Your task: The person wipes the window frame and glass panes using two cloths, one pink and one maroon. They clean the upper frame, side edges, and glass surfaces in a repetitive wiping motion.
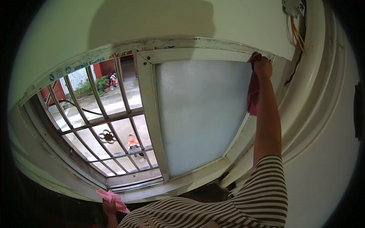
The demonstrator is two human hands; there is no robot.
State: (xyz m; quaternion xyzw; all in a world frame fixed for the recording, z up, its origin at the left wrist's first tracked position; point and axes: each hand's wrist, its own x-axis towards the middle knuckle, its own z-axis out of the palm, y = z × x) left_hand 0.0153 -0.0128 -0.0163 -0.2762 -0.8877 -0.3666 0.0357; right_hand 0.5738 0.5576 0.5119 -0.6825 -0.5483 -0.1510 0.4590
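My right arm reaches up to the top right corner of a white-framed window. There my right hand (263, 67) is closed round a dark red cloth (253, 93), pressed against the frame, its loose end hanging down along the edge of the frosted pane (201, 114). Low on the left, my left hand (109, 208) grips a pink cloth (116, 200) just below the window sill. Part of the left hand's fingers is covered by the cloth.
Metal bars (95, 91) cross the open left half of the window. Beyond them a person in orange (133, 143) sits in a yard, with potted plants (102, 82) farther off. Loose wires (296, 34) hang from a box at upper right.
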